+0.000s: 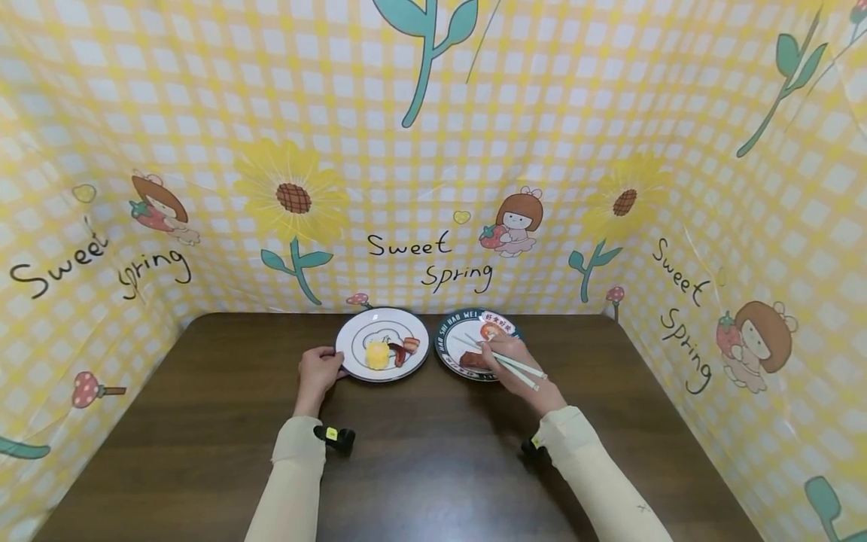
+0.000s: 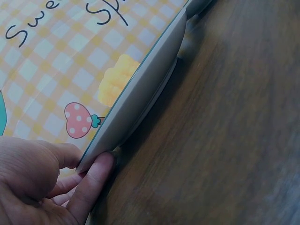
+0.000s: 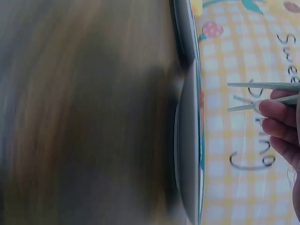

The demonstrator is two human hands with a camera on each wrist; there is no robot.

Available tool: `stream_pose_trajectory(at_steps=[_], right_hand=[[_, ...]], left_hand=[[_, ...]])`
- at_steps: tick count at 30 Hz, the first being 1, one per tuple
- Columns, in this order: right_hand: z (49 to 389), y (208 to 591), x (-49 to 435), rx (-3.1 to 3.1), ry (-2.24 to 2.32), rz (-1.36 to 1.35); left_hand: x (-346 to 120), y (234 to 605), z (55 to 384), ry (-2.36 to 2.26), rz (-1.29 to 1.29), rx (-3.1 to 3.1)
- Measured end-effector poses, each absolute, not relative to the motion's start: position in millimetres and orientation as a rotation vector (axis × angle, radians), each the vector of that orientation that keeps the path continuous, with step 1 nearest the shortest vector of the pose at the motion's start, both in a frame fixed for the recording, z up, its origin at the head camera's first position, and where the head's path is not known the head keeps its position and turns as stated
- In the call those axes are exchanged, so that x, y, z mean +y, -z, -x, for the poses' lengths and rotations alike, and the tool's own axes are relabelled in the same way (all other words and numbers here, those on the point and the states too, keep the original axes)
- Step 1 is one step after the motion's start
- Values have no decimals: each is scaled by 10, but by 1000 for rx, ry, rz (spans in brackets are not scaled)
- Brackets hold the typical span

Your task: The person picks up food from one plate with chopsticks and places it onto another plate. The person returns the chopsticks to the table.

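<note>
My left hand (image 1: 321, 370) pinches the left rim of a white plate (image 1: 355, 331), thumb and fingers on either side of the edge in the left wrist view. On that plate lie a bumpy yellow food piece (image 1: 377, 355), a dark red strip (image 1: 399, 354) and a small pink-and-brown piece (image 1: 411, 345). My right hand (image 1: 518, 365) holds a pair of pale green chopsticks (image 1: 518, 364) above a green-rimmed plate (image 1: 443, 350). Their tips are apart with nothing between them in the right wrist view. A reddish-brown meat-like piece (image 1: 472, 360) and an orange-red piece (image 1: 491, 330) lie there, partly hidden by the hand.
Both plates stand side by side near the far edge of a dark wooden table (image 1: 406, 459). A yellow checked cloth (image 1: 406, 188) with printed flowers and lettering rises behind the table and along both sides. Each wrist wears a black camera (image 1: 339, 438).
</note>
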State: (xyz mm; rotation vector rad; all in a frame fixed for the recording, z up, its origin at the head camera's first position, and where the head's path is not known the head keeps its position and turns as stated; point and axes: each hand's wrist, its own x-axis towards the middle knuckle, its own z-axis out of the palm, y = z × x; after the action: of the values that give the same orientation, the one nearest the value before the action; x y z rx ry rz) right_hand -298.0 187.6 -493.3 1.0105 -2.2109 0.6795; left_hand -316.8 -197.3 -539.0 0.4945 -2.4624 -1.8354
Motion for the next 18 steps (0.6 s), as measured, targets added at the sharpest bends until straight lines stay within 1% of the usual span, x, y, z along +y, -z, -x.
stream_pose_trajectory(at_steps=[10, 18], right_hand=[[3114, 5003, 2319, -2302, -581, -841], [3171, 5031, 2483, -2460, -573, -759]], left_hand=[[-1972, 5382, 3153, 1829, -484, -2467], [-1968, 5393, 3140, 1819, -488, -2471]])
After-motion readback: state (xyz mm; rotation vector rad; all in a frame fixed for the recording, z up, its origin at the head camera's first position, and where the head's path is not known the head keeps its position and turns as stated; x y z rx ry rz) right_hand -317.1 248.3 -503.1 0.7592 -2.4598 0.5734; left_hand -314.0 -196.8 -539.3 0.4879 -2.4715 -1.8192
